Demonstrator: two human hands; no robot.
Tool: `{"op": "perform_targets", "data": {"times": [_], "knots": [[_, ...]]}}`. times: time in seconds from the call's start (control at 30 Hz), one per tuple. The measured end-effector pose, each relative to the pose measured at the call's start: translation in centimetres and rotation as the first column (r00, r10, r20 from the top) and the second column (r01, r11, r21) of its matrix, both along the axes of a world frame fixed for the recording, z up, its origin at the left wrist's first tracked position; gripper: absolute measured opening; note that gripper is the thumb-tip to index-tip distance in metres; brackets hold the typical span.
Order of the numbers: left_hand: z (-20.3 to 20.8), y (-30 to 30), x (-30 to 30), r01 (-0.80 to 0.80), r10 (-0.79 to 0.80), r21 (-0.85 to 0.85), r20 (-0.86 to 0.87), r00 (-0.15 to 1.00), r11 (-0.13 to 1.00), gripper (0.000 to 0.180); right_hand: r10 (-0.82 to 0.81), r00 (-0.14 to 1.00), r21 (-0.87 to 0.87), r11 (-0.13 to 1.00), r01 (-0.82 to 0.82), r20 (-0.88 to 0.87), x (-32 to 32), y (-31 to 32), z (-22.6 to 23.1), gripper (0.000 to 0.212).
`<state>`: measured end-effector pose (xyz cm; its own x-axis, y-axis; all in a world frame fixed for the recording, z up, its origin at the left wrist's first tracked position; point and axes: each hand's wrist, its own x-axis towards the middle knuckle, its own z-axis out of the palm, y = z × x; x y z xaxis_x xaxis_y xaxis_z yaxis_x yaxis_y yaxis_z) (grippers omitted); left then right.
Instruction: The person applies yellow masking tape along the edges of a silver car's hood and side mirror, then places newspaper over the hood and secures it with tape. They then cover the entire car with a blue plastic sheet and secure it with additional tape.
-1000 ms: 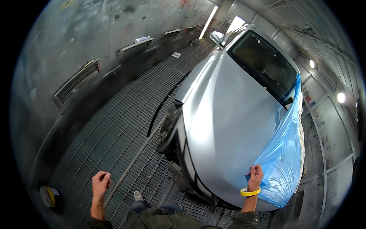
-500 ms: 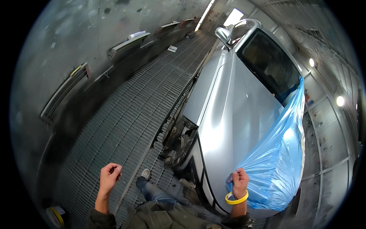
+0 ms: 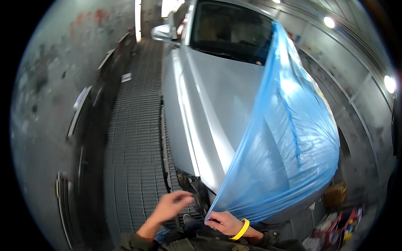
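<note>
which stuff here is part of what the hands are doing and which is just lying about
In hand:
- thin blue plastic masking sheet, corner pinched by the right hand
- silver car bonnet under the sheet
- left hand, open, near that corner

Lying about:
- brown box on the floor
- red-framed cart

My one head camera looks steeply down from close above my hands [image 3: 226,221], facing forward along the silver car's bonnet [image 3: 209,104] toward its windscreen [image 3: 230,33].
</note>
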<state>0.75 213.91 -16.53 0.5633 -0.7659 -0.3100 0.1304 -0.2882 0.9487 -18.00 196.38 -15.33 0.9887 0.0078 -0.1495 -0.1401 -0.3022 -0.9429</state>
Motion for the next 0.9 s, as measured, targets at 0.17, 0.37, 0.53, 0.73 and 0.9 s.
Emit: {"op": "perform_targets", "data": {"times": [0.17, 0.37, 0.53, 0.73, 0.9], "knots": [[2.3, -12.4, 0.8, 0.528, -0.56, 0.191, 0.21, 0.801, 0.827, 0.046, -0.16, 0.987, -0.175, 0.972, 0.155, -0.011, 0.5, 2.1, -0.8, 0.021], [-1.1, -20.5, 7.4, 0.448, -0.544, -0.352, -0.253, 0.8, 0.822, 0.02, -0.571, 0.814, -0.333, 0.751, 0.571, 0.107, 1.9, 6.0, -0.3, 0.015], [1.9, -22.3, 9.0, 0.479, -0.637, -0.421, -0.471, 0.61, 0.77, 0.025, -0.8, 0.527, -0.626, 0.26, 0.735, 0.288, 2.6, 9.6, 1.2, 0.013], [0.8, -17.0, 7.9, 0.67, -0.786, -0.435, -0.176, 0.592, 0.602, 0.027, -0.882, 0.132, -0.742, -0.29, 0.605, 0.452, -0.8, 13.4, 0.4, 0.016], [1.5, -11.2, 8.3, 0.798, -0.833, -0.269, -0.034, 0.552, 0.539, 0.026, -0.887, 0.048, -0.627, -0.286, 0.725, 0.46, 7.9, 14.8, 6.4, 0.063]]}}
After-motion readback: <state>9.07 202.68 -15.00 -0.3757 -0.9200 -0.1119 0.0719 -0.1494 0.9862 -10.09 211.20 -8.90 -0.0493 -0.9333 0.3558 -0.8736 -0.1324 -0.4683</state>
